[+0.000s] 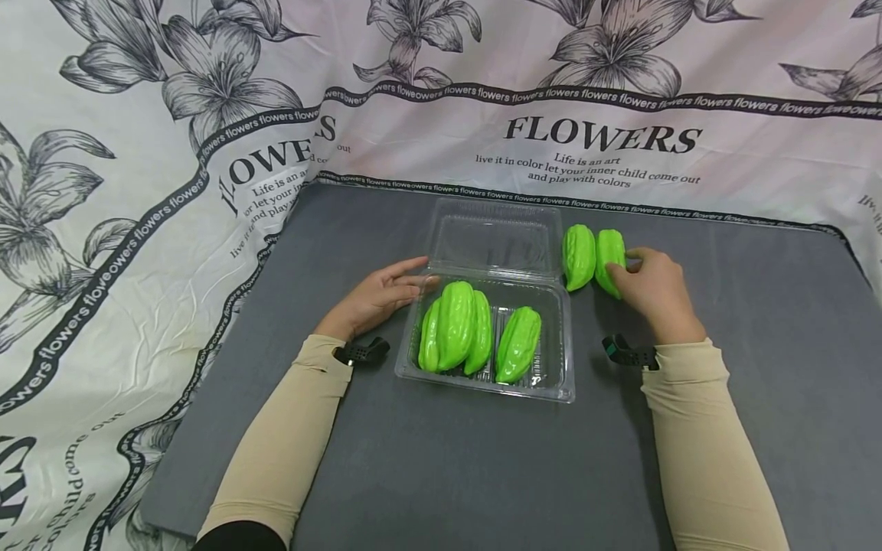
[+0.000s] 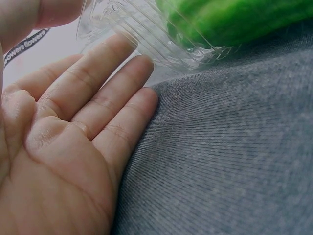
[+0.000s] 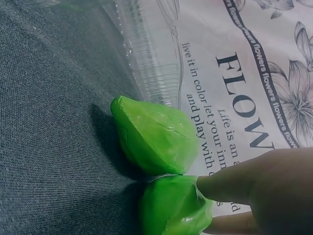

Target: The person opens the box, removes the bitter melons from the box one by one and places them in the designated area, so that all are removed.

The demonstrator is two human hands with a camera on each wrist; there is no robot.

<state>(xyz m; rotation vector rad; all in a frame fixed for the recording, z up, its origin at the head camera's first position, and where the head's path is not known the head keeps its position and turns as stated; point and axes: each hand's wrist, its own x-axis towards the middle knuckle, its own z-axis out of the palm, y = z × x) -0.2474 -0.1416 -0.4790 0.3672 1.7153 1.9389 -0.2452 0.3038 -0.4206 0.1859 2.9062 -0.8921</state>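
A clear plastic clamshell box [image 1: 485,389] lies with its lid [image 1: 496,237] folded back. Inside it, several glossy green star fruit [image 1: 456,325] are bunched on the left, and one star fruit [image 1: 518,344] lies apart on the right. My left hand [image 1: 375,300] is at the box's left side, fingers extended and touching the clear plastic in the left wrist view. Beyond the box's right side, my right hand [image 1: 654,295] pinches a star fruit [image 1: 609,260] between thumb and fingers. Close beside that fruit stands another star fruit [image 3: 154,134], against the lid's right side.
The grey tabletop [image 1: 441,467] extends around the box. A white flower-printed cloth [image 1: 586,53] hangs behind the table and down along its left side. Dark wrist straps [image 1: 361,352] show on both arms.
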